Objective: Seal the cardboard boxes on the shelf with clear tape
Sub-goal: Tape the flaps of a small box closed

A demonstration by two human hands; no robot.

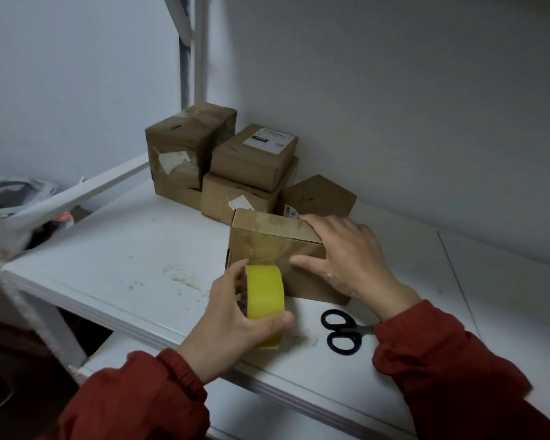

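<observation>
Wide white shelf (pixel 124 249) fills the view, its surface scuffed and stained near the middle. At the back corner, against the wall, sits a stack of cardboard boxes (pixel 251 157): a tall wrinkled one on the left, two piled beside it with white labels, and a smaller one tucked in on the right.

In front of that pile is the front box (pixel 267 227), standing on the shelf with its lid closed. A glossy strip of clear tape (pixel 264 246) runs down its near face from the top edge.

Both arms reach in from below in red sleeves (pixel 140 398). The right grip (pixel 346 258) comes from the lower right, wrist raised, palm down. Its fingers lie spread and fairly straight over the box's top right edge, and the thumb is stretched flat along the near face, pressing just beside the tape. It is apart, not curled round anything.

The left grip (pixel 235 315) comes from the lower left, clamped on the tape roll (pixel 264 290). The thumb lies across the yellow band near the bottom, and the fingers wrap over the upper side toward the core. The roll stands on edge, right up against the lower part of the box's near face.

Black-handled scissors (pixel 342 331) lie flat on the shelf near the front edge, blades hidden under the right sleeve.
</observation>
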